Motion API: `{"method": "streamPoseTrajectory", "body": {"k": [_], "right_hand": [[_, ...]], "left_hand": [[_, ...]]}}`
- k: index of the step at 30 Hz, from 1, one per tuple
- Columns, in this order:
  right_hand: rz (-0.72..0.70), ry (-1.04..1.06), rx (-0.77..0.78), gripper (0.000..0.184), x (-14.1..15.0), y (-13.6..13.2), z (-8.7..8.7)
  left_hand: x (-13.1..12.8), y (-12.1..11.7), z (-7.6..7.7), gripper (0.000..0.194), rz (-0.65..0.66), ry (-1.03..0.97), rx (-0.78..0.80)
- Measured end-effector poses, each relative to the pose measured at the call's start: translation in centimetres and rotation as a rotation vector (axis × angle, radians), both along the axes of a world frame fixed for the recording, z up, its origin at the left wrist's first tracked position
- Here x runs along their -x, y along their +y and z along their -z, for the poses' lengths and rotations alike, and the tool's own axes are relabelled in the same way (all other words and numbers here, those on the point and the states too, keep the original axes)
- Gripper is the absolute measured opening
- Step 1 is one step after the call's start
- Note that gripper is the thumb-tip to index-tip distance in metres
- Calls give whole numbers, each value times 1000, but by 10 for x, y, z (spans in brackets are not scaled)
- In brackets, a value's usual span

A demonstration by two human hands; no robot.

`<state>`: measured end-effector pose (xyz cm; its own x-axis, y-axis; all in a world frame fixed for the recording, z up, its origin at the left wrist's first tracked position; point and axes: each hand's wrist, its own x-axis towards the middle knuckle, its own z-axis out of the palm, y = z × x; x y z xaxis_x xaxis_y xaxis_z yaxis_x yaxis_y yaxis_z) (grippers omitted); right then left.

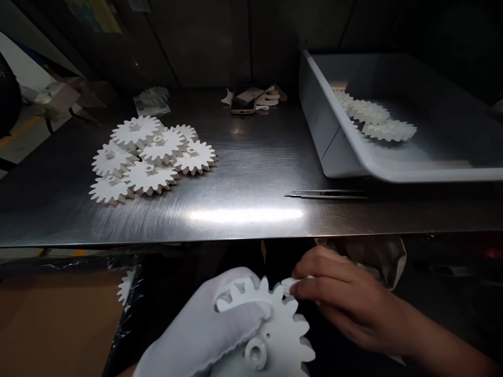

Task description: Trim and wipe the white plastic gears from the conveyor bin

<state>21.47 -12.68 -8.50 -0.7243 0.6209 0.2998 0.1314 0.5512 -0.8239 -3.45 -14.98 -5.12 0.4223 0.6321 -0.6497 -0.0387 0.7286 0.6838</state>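
A white plastic gear (279, 335) is being gripped low in front of the person, below the table's near edge, by the gloved left hand (200, 319), its fingers (231, 277) wrapped closed around the toothed rim. The bare right hand (349, 298) is pinching a small white piece (288, 286) between thumb and forefinger, almost closed, with the piece touching the gear's teeth.

Beyond them, seven gears (149, 157) are lying in a loose, overlapping heap on a steel table (243, 183). Three more gears (369, 115) are showing inside a white tray (316, 115), though others could be hidden. One pair of tweezers (326, 193) is lying just beside the tray, and one phone (242, 103) is lying near the table's far edge. Another gear (126, 287) is partly showing at left, beside a cardboard box (58, 319).
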Motion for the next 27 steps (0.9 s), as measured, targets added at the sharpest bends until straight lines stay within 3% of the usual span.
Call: {"method": "streamPoseTrajectory", "body": {"k": [4, 8, 14, 17, 20, 23, 27], "right_hand": [[147, -13, 114, 34, -5, 6, 1], [269, 91, 178, 23, -9, 11, -14], [54, 22, 316, 15, 2, 30, -45], [-144, -37, 275, 16, 9, 42, -53], [-261, -241, 169, 18, 11, 47, -47], [-134, -383, 141, 18, 7, 46, -34], [167, -57, 193, 16, 1, 37, -25]], "left_hand": [[2, 0, -3, 31, -34, 55, -24], [0, 4, -9, 31, -27, 103, -44], [-8, 8, -13, 27, 29, 149, -28], [-11, 8, -12, 22, 87, 157, -8], [-9, 6, -10, 23, 96, 137, -15], [-1, 3, -11, 28, 8, 146, -52], [6, 4, -14, 29, -60, 171, -121]]}}
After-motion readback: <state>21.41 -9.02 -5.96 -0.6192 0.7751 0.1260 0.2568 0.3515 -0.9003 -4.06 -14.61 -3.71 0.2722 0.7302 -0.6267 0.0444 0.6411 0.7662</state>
